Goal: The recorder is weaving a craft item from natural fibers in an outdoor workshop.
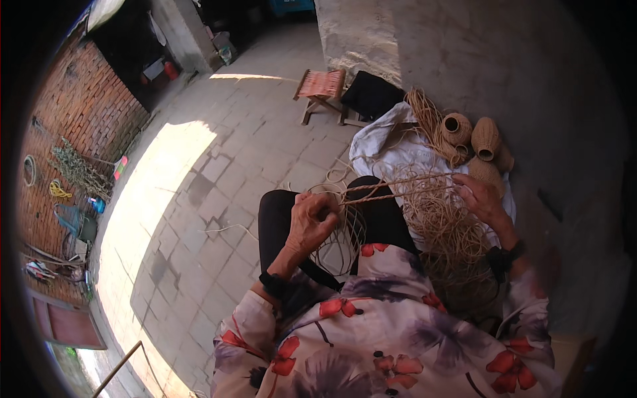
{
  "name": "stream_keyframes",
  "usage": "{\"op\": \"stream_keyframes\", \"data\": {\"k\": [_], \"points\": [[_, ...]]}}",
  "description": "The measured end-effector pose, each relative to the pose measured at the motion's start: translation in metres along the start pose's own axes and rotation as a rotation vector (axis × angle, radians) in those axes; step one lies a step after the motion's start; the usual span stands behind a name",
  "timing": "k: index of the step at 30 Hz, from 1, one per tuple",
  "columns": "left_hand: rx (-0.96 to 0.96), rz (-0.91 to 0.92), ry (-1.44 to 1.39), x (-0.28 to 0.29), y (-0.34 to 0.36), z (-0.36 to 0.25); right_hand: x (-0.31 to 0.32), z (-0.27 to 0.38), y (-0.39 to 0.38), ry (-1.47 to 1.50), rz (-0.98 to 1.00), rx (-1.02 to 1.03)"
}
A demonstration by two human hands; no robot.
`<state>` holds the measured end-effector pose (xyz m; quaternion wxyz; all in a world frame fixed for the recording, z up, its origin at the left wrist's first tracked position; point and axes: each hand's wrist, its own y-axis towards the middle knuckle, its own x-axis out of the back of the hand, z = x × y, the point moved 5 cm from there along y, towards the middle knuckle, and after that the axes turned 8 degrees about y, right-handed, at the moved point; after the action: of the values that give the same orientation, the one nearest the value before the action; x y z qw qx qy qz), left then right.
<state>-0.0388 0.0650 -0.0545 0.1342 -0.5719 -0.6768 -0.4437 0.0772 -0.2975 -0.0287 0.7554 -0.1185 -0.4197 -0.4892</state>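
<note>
Over my lap, a twisted straw-coloured cord [399,181] is stretched in two strands between my hands. My left hand [313,217] is closed around its left end, above my dark-trousered knee. At the other end, my right hand [479,198] pinches the strands; its fingertips are partly hidden. Thin loose strands hang in loops below my left hand. Beside my right leg, a tangled heap of the same fibre [441,215] lies on a white cloth [378,144]. Beyond my right hand stand several small woven vessels [486,134], next to a bundle of straight cord [428,118].
A folding stool [322,84] with a woven orange seat stands ahead, beside a dark cushion-like thing [373,95]. Grey paving [199,232] with a sunlit strip runs leftward to a brick wall [89,86]. A plastered wall [491,53] rises at the far right.
</note>
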Motion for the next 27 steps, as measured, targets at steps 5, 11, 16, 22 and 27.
{"op": "stream_keyframes", "data": {"k": [5,11,16,22,27], "points": [[0.131,0.025,-0.067,0.002,0.010,0.002,0.031,-0.090,0.000,0.001,-0.132,-0.139],[0.216,0.100,-0.109,0.002,0.009,0.007,0.005,-0.107,0.026,-0.051,-0.151,-0.304],[0.215,0.082,-0.117,0.002,0.004,0.011,-0.081,0.080,0.080,0.067,-0.157,0.307],[0.202,0.055,-0.135,0.002,0.005,0.005,-0.159,0.125,0.100,-0.008,0.013,0.526],[0.050,0.007,-0.133,0.014,0.001,0.003,-0.102,0.070,0.089,0.518,0.122,0.181]]}}
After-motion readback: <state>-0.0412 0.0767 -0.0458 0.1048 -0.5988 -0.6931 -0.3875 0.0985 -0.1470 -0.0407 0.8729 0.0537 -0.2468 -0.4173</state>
